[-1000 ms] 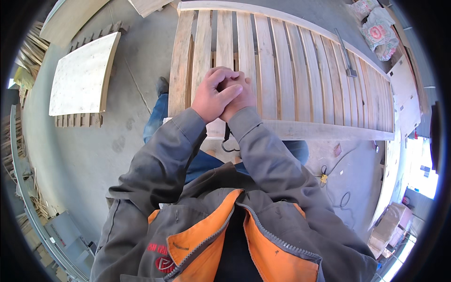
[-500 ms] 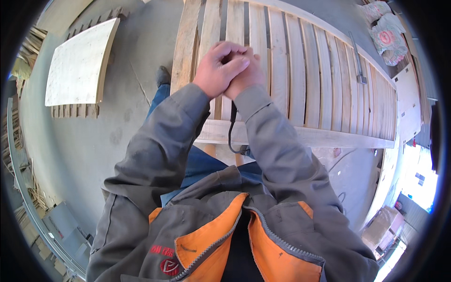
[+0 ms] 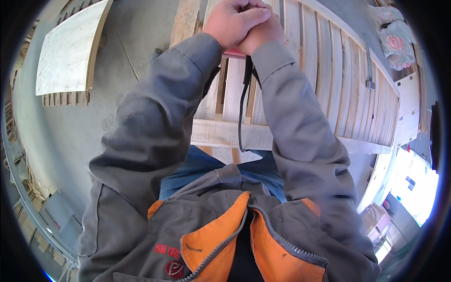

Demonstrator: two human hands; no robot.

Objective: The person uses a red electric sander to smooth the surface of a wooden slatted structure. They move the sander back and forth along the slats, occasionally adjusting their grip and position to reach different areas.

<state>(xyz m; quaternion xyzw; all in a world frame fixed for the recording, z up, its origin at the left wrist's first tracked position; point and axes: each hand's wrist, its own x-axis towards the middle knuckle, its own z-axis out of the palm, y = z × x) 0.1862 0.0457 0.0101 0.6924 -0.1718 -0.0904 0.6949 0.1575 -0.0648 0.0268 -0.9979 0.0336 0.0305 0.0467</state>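
My left hand (image 3: 227, 22) and my right hand (image 3: 266, 32) are pressed together at the top of the view. Both are closed, and my left thumb lies across my right hand. Beneath them shows a bit of a red corded tool (image 3: 234, 53); most of its body is hidden by my hands, so its exact kind does not show. Its black cord (image 3: 244, 89) runs toward me between my forearms and over the near edge of the slatted wooden frame (image 3: 221, 131). The tool is over the frame's pale slats, toward its left end.
A long metal tool (image 3: 369, 70) lies across the slats at the right. On the left, a pale board (image 3: 70, 47) rests on a slatted pallet (image 3: 66, 99). Printed sacks (image 3: 396, 43) are at the far right. Stacked wood (image 3: 30, 183) lines the left wall.
Both hands have moved farther away from me together, arms stretched out more. The red part of the tool now shows under them, and the cord hangs straighter.
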